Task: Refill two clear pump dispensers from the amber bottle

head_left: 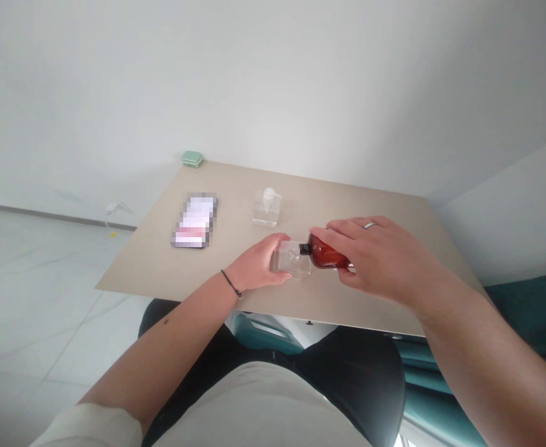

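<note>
My left hand [259,266] is closed round a small clear square bottle [292,261] that stands on the beige table [236,273]. My right hand [379,257] grips a brown amber bottle [326,252] tipped on its side. The amber bottle's dark neck points left and meets the top of the clear bottle. A ring shows on one finger of my right hand, and a thin dark band circles my left wrist.
A second clear bottle with a white pump top [267,208] stands farther back on the table. A phone [195,221] lies to the left of it. A small green case [192,159] sits at the far left corner. Teal seating [528,310] is at the right.
</note>
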Demonstrator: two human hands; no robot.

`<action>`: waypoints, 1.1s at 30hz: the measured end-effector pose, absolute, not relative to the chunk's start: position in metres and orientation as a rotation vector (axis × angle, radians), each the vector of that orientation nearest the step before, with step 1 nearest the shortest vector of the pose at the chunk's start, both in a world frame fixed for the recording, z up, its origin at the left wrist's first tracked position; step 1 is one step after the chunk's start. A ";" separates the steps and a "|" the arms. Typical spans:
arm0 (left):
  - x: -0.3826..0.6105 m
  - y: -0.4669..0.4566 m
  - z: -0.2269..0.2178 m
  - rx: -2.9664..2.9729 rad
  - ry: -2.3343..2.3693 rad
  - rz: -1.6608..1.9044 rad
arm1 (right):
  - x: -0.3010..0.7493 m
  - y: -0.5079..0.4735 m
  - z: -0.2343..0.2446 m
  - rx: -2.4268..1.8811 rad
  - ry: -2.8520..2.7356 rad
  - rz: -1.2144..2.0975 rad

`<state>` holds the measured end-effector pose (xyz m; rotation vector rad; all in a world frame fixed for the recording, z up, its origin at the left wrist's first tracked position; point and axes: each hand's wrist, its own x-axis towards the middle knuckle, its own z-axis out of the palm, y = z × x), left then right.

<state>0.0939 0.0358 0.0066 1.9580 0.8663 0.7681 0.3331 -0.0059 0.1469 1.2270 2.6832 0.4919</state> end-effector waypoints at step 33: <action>0.093 0.036 0.006 1.978 0.849 0.783 | 0.326 -0.005 0.155 1.227 2.652 0.433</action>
